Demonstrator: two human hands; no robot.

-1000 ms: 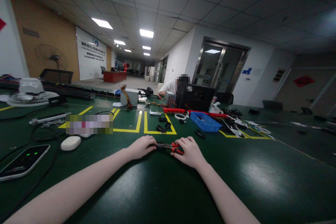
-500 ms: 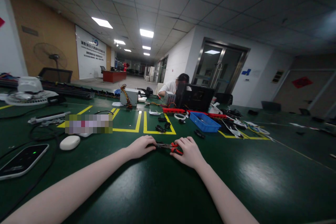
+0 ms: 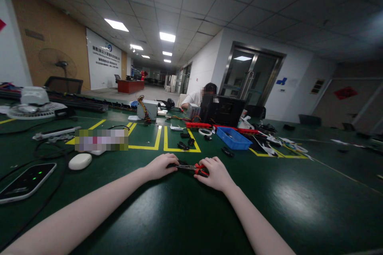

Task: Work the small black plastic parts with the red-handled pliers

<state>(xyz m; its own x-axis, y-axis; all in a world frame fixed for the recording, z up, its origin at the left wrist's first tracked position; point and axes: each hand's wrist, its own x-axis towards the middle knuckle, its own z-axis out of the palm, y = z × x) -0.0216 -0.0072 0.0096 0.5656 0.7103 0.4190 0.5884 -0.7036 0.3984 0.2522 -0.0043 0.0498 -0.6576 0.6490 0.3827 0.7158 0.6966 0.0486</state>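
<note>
My right hand [image 3: 216, 173] is closed round the red and black handles of long-nose pliers [image 3: 189, 167], whose jaws point left. Opposite it, my left hand [image 3: 161, 166] is closed in a pinch at the tips of the jaws. A small dark piece shows at its fingers, mostly hidden, so its kind is not clear. Both hands are low over the green table [image 3: 179, 211]. Just beyond them, several small black parts [image 3: 183, 146] lie in and by a yellow-taped square, and another black part [image 3: 228, 151] lies to the right.
Behind my right hand stands a blue bin [image 3: 233, 138]. A roll of white tape [image 3: 205, 132], a power supply unit [image 3: 147, 110] and a black case [image 3: 223, 110] are farther back, where a person [image 3: 194, 97] sits. On the left lie a white case [image 3: 79, 161] and a phone-like device [image 3: 26, 182].
The pliers' jaws have shifted slightly, and more of the dark piece shows at my left fingers. Both hands stay in nearly the same place.
</note>
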